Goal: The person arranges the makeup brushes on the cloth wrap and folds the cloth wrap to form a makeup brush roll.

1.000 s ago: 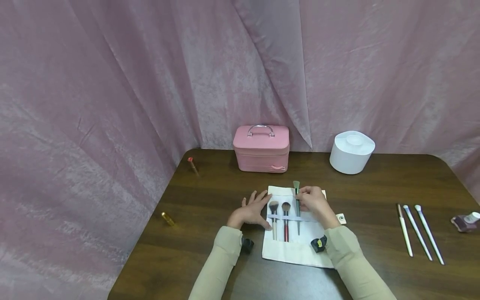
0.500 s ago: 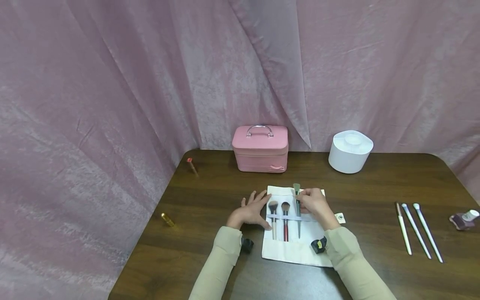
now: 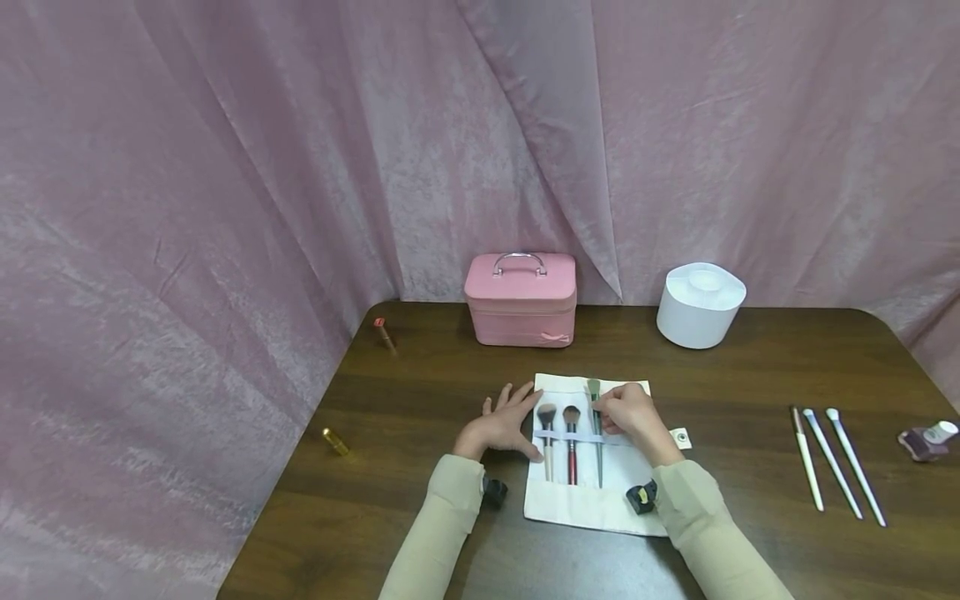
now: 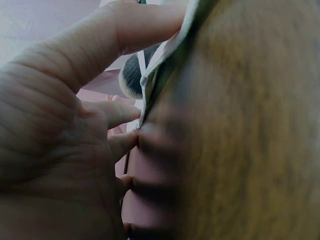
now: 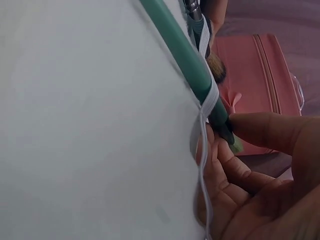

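Right hand (image 3: pixel 630 411) is pinching the green brush (image 3: pixel 599 463) near its bristle end — likely so the handle can pass under the elastic strap (image 5: pixel 212 96) crossing it. Brush is lying on the white roll (image 3: pixel 581 506), right of the red-handled brush (image 3: pixel 572 461). Left hand (image 3: pixel 501 425) is resting spread, gripping nothing, at the roll's left edge — probably steadying it on the bench (image 3: pixel 442 375).

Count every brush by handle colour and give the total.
Pale-handled brushes, 1 on the cloth and 3 on the table: 4
Red-handled brush, on the cloth: 1
Green-handled brush, pinched by the right hand: 1
Total: 6
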### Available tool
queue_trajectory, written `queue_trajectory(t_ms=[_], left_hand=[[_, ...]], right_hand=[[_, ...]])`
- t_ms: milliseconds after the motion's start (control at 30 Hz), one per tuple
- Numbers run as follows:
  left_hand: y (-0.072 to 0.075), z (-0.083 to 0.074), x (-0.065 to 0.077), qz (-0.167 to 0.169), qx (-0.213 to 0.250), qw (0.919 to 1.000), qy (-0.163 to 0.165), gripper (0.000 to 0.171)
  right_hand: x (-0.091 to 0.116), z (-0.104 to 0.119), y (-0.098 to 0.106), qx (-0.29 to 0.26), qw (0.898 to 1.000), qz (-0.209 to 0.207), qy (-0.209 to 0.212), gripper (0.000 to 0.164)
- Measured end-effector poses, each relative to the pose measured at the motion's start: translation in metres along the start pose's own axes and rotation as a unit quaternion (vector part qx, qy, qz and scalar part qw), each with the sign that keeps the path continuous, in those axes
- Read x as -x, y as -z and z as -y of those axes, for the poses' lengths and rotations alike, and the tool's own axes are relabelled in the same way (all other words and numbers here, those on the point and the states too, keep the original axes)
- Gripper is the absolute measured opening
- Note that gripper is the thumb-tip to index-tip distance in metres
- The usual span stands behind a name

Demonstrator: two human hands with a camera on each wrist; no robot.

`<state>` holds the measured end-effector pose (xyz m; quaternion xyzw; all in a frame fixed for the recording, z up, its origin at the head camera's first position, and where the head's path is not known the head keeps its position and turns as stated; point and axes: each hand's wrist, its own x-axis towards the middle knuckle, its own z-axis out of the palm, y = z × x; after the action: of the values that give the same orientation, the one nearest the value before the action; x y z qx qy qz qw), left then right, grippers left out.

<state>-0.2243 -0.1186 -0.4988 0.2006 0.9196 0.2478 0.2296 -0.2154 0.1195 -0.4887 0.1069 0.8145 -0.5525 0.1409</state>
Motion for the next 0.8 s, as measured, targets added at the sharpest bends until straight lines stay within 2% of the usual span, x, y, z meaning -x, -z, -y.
queue_trajectory(t_ms=[300,467,667,800], left_hand=[[-0.001,0.001,0.0,-0.001,0.004,1.0,0.001,0.109],[-0.002,0.001,-0.001,0.0,-0.002,1.0,0.003,0.108],[-0.002,0.002,-0.002,0.001,-0.003,1.0,0.005,0.107],[-0.003,0.002,-0.002,0.002,-0.001,1.0,0.005,0.107]], right_hand=[[0.0,-0.005,0.0,0.037,0.999,-0.003,-0.007,0.016],[0.002,-0.006,0.0,0.062,0.998,-0.006,0.01,0.014],[0.008,-0.003,-0.001,0.116,0.993,-0.012,0.02,0.018],[0.012,-0.002,-0.001,0.162,0.986,-0.021,0.025,0.02]])
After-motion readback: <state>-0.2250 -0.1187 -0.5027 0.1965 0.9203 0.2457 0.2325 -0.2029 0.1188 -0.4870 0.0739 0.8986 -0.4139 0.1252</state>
